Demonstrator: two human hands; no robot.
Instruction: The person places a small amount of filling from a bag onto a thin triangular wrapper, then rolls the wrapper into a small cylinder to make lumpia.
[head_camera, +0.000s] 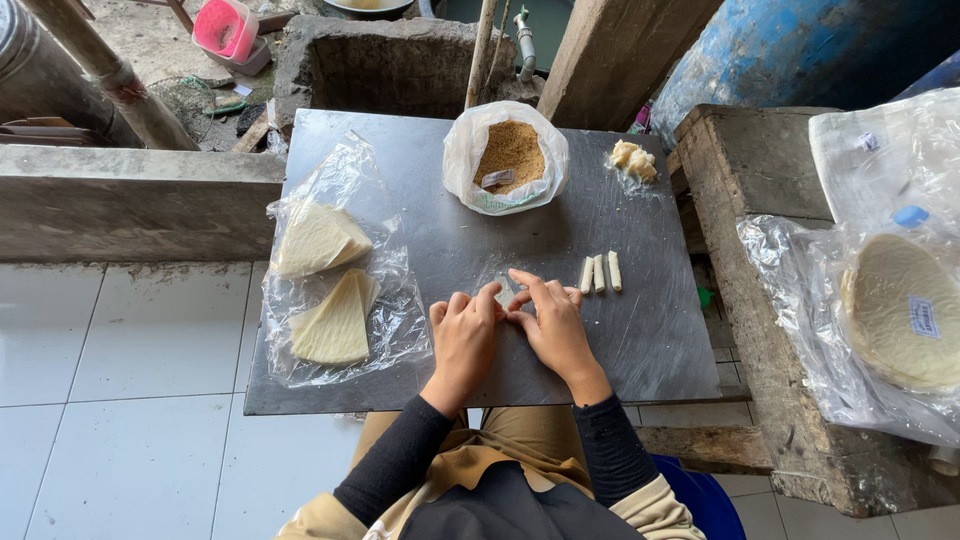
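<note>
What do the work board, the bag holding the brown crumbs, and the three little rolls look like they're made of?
The work board looks like sheet metal: grey, thin-edged, dull sheen with scuffs. The bag seems thin, whitish translucent plastic, crinkled and rolled down at its rim around the brown crumbs. The three rolls look like pale, matte dough wrappers, much like the wedges in clear film; what is inside them is hidden.

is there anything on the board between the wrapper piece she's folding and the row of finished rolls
Nothing visible: bare board lies between the wrapper piece under both hands and the three rolls just to its right.
</note>
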